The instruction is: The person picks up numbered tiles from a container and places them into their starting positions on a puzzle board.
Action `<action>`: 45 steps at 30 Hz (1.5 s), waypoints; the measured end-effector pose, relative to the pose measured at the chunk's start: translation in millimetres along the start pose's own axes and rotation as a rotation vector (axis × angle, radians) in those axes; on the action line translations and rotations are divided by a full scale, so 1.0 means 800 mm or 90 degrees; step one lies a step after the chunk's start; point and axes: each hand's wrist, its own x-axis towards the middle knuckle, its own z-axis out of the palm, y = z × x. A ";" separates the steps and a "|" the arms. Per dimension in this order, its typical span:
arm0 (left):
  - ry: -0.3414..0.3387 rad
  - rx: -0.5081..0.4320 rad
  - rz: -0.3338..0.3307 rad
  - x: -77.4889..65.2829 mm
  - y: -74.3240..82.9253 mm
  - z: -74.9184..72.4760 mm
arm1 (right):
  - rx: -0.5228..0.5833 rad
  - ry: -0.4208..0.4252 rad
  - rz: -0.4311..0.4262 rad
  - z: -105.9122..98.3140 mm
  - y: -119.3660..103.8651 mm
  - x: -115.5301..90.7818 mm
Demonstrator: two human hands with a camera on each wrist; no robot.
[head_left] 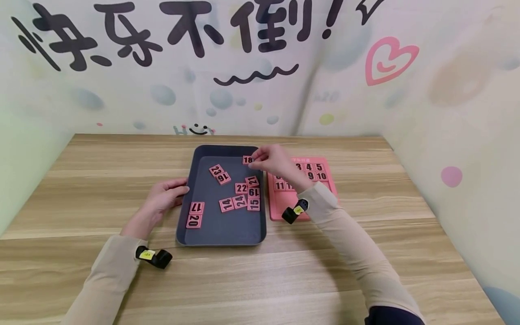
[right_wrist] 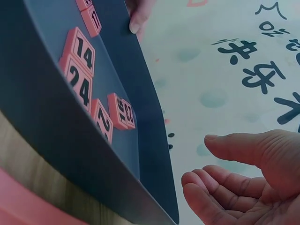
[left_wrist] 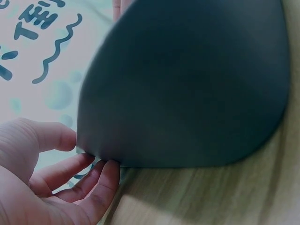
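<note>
Left hand (head_left: 161, 195) pinches the tray (head_left: 227, 231) at nine o'clock — right hand (head_left: 276, 161), thumb and fingers parted, by tile 18 (head_left: 246, 160), inside at one o'clock — pick-up, seemingly, next needing a pinch.

Booth-like nook: left wall (head_left: 20, 153), right wall (head_left: 467, 131) and lettered far wall (head_left: 243, 106) enclose a wood-grain tabletop (head_left: 284, 284) on 3 sides.
</note>
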 end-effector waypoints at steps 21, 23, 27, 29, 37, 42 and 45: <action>-0.006 -0.008 0.001 0.000 -0.001 0.000 | 0.020 -0.090 -0.042 0.039 -0.010 0.001; -0.005 -0.007 -0.001 0.000 -0.001 0.000 | 0.023 -0.109 -0.051 0.044 -0.011 0.000; -0.005 -0.001 -0.003 -0.001 0.000 -0.001 | 0.002 -0.143 -0.073 0.055 -0.012 -0.002; -0.005 0.001 -0.003 -0.001 0.000 -0.001 | -0.004 -0.158 -0.081 0.060 -0.012 -0.004; -0.006 -0.002 -0.003 0.000 -0.001 -0.001 | -0.038 -0.219 -0.095 0.073 -0.011 -0.010; -0.007 -0.007 -0.002 0.000 0.000 0.000 | -0.086 -0.242 -0.119 0.078 -0.012 -0.012; -0.009 -0.008 0.000 0.000 -0.001 0.000 | -0.113 -0.247 -0.139 0.081 -0.012 -0.014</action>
